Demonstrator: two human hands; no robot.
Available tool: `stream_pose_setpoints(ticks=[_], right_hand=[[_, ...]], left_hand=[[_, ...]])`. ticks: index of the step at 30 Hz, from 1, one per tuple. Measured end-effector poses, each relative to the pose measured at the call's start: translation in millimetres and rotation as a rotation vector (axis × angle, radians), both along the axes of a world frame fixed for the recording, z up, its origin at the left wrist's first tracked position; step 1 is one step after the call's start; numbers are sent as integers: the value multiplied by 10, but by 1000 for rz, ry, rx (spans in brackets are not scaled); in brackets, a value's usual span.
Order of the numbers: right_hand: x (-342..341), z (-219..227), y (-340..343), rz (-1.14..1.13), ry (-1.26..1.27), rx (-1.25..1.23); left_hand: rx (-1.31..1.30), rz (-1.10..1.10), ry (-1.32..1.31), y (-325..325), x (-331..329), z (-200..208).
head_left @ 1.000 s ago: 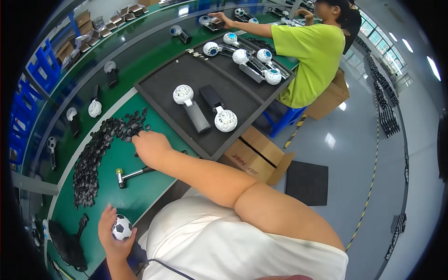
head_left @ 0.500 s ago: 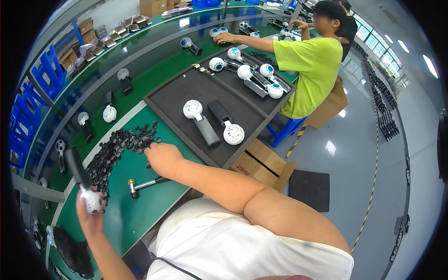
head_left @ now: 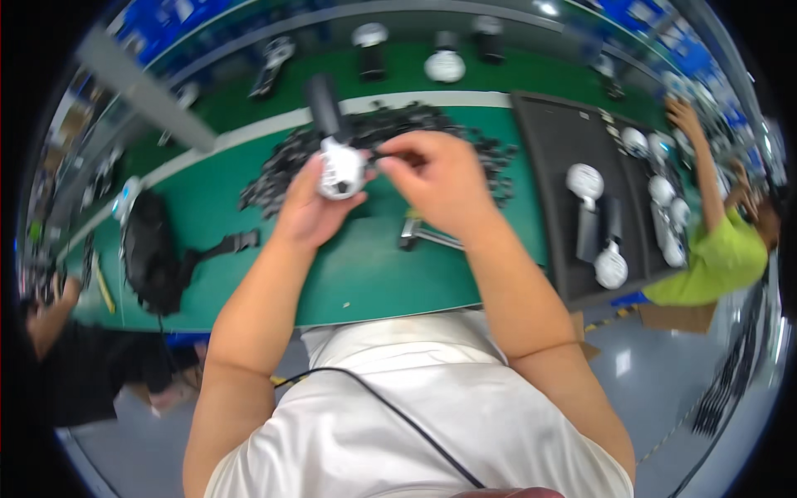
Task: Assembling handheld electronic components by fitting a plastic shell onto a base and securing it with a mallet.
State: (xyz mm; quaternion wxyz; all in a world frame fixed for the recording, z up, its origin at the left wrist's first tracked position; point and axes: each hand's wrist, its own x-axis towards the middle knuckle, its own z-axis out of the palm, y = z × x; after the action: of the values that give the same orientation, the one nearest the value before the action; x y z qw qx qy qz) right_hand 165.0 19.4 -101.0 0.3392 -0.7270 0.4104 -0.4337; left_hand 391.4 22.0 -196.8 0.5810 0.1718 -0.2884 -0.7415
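Left hand (head_left: 311, 212): grip closed around a white round-headed device (head_left: 340, 170) with a dark handle rising above the fingers, held over the green bench (head_left: 365, 266); right hand (head_left: 440, 183): fingertips pressed together, pinching a small dark part (head_left: 383, 155) just beside the device's white head. Behind both hands, a heap of small black parts (head_left: 398, 124) on the bench; a hammer-like tool (head_left: 423, 236) lies below the right hand; to the right, a dark tray (head_left: 556, 141) with further white devices.

Hidden and blurred parts at the bench

The left hand (head_left: 311, 207) covers the device's (head_left: 340, 166) underside; the part pinched by the right hand (head_left: 440, 183) is motion-blurred.
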Motion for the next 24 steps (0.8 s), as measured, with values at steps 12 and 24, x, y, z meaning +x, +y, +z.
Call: stream_pose_setpoints(ticks=[12, 24], right_hand=[[233, -376, -103, 5, 35, -894], [155, -464, -142, 114, 50, -782]], left_hand=[[-71, 80, -120, 71, -68, 158], [-134, 127, -245, 122, -77, 214]])
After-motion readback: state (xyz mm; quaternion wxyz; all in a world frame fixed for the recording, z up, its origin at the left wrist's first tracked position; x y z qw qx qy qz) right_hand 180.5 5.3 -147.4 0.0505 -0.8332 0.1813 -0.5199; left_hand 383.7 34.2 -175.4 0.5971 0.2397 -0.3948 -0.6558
